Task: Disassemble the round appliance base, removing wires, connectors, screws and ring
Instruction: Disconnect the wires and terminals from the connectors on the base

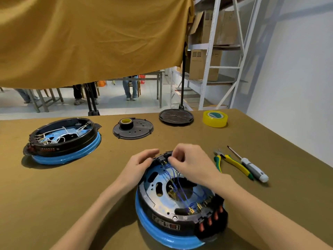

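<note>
Round appliance base [173, 210], near tabletop's front edge: rigid shell, thin blue wires [177, 184] fragile. Left hand [138, 165] braces rim, fingers relaxed; right hand [189, 161] pinches connector [163, 159]. Best pulled by connector body.

Round appliance base [173, 204]: black housing with a bright blue ring [158, 233] round its lower edge, blue wires [177, 184] and red buttons [210, 221]. Second base [61, 139]: black over blue, with white wires [61, 134]. Counter [63, 186]: olive-brown cloth. Hanging cloth [90, 38]: mustard yellow. Tape roll [215, 118]: translucent yellow. Pliers [232, 164]: yellow-and-green handles. Screwdriver [252, 168]: grey and white handle. Two loose covers [133, 131]: black.
</note>
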The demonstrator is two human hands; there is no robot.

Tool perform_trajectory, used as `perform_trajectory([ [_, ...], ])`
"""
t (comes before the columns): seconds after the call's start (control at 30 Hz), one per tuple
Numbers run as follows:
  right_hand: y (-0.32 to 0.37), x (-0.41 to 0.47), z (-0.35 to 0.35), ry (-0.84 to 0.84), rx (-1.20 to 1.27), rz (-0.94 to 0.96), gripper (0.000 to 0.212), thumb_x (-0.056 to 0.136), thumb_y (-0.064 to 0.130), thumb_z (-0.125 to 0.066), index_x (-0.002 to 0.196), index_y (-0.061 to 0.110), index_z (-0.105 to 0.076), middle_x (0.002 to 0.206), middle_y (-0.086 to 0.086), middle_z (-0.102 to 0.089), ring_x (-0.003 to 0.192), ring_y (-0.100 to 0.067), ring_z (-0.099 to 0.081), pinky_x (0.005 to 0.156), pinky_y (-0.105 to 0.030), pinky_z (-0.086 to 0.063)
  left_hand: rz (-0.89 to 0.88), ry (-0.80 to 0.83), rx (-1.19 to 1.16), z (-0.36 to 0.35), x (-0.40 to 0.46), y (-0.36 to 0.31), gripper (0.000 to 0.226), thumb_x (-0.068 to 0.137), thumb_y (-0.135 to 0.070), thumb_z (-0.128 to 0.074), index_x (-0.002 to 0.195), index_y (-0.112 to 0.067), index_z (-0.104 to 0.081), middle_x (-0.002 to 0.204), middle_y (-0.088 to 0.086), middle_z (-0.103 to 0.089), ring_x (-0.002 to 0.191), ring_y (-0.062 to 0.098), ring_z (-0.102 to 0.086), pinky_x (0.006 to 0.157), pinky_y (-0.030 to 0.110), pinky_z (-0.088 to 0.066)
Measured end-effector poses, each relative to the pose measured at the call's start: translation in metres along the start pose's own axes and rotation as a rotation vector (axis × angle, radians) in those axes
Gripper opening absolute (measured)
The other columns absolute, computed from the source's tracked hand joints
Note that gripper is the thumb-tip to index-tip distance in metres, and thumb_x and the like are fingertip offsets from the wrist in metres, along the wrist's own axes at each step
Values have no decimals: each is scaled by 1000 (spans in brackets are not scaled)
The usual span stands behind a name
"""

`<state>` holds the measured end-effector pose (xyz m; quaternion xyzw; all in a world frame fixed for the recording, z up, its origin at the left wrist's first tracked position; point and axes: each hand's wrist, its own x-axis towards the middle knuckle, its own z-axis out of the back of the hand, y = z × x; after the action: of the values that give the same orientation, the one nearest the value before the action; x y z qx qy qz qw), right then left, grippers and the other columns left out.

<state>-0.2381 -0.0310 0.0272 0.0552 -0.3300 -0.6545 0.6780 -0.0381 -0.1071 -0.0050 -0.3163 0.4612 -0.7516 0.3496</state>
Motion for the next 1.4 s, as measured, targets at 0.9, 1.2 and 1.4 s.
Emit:
perform_trajectory([
  [0.9, 20, 2, -20, 165, -195, -22, 12, 94, 18, -58, 90, 12, -68, 77, -5, -66, 72, -26, -63, 69, -46, -58, 79, -229, 66, -22, -18, 1, 28, 105, -15, -50, 124, -21, -69, 117, -3, -71, 113, 17, -64, 100, 49, -53],
  [1.2, 27, 10, -18, 180, -156, -99, 17, 87, 9, -60, 88, -4, -71, 78, -21, -71, 74, -40, -68, 64, -56, -58, 95, -202, 63, -20, -19, 0, 27, 106, -17, -50, 125, -22, -68, 116, -3, -71, 111, 15, -65, 98, 47, -56],
  [1.4, 27, 1, -21, 146, -123, -133, 14, 92, 14, -61, 87, 7, -71, 75, -10, -69, 70, -28, -66, 68, -47, -60, 105, -204, 78, -19, -17, 0, 26, 105, -19, -52, 123, -23, -70, 115, -3, -72, 112, 19, -66, 98, 51, -55],
])
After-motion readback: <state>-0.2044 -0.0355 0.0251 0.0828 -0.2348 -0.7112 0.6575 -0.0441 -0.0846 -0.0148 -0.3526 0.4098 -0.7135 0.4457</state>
